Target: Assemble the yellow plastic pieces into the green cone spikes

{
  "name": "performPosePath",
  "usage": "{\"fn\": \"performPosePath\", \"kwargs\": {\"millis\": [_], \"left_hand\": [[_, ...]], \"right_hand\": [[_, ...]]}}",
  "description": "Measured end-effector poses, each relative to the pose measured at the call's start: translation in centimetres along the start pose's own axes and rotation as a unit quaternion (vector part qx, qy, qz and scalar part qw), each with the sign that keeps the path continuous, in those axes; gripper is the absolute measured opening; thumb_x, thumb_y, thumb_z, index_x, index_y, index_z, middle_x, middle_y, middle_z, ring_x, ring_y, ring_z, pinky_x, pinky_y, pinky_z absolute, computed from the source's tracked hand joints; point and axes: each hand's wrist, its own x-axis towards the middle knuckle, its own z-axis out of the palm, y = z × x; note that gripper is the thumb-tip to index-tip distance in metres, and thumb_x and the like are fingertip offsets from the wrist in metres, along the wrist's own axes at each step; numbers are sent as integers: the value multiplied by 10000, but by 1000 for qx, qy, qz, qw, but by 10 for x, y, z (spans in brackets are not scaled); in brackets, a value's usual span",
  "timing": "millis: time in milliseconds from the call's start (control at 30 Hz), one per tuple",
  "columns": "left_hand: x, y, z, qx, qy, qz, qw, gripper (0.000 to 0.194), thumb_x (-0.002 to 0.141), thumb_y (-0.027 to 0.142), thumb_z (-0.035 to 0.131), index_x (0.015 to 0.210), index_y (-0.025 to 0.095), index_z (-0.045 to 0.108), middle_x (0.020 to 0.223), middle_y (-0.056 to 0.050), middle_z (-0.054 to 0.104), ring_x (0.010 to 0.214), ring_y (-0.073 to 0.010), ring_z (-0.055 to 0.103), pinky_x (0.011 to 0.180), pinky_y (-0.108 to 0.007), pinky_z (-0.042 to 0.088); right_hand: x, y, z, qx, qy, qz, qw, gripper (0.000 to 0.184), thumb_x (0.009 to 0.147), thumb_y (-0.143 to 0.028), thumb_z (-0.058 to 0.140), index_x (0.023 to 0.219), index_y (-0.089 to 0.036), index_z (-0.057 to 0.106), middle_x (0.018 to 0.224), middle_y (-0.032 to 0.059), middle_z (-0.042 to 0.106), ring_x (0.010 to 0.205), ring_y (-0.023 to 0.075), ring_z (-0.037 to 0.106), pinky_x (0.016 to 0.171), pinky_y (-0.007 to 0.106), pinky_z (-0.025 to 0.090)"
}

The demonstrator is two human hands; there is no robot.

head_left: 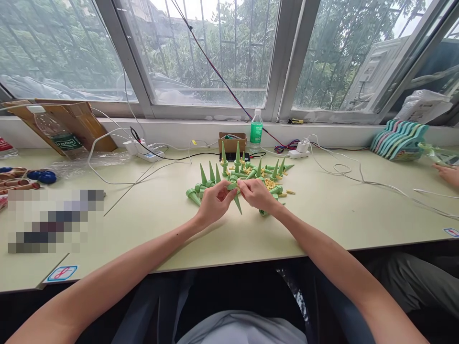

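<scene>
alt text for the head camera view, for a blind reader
A person's left hand and right hand meet at a pointed green piece above a pale table, near more green spikes and small yellow parts. Behind are a bottle and windows.

Pixelation blurs a patch [53, 222], side edges crop a red-labelled bottle [6, 147] and another person's hand [449, 175], and the left hand [215, 203] partly hides a green spike [237, 204].
</scene>
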Motion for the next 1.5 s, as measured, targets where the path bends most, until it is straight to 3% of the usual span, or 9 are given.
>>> {"fn": "performPosePath", "kwargs": {"millis": [233,567,833,1167,1500], "left_hand": [[2,2,-2,-18,6,-9,1000,253,853,427,588,792,188,529,559,44,489,441,-72,428,428,-201,320],[2,7,-3,-34,21,-15,999,289,846,467,593,790,188,542,588,19,558,429,-80,467,410,-206,324],[1,7,-3,-4,21,-10,1000,286,850,460,585,775,190,528,568,29,543,430,-77,454,428,-205,323],[1,4,-2,3,15,0,1000,280,854,461,577,796,196,505,532,54,463,425,-73,407,434,-206,311],[1,5,-3,-3,10,-8,1000,272,855,445,580,789,192,507,554,46,472,441,-73,416,438,-204,316]], "right_hand": [[0,1,0,19,6,-9,1000,513,970,-506,329,575,-187,402,490,-31,437,485,93,381,542,239,293],[0,7,3,-2,9,-19,1000,372,962,-419,396,669,-190,427,547,-44,415,508,92,333,515,239,242],[1,7,2,-4,14,-31,999,451,975,-452,352,608,-193,304,531,-42,343,516,93,278,516,253,228],[0,6,2,-14,12,-18,1000,563,962,-582,285,564,-184,296,516,-36,303,506,93,275,514,259,225],[0,7,2,-22,6,-27,999,446,986,-458,328,624,-199,344,531,-36,422,502,98,357,529,244,260]]}}
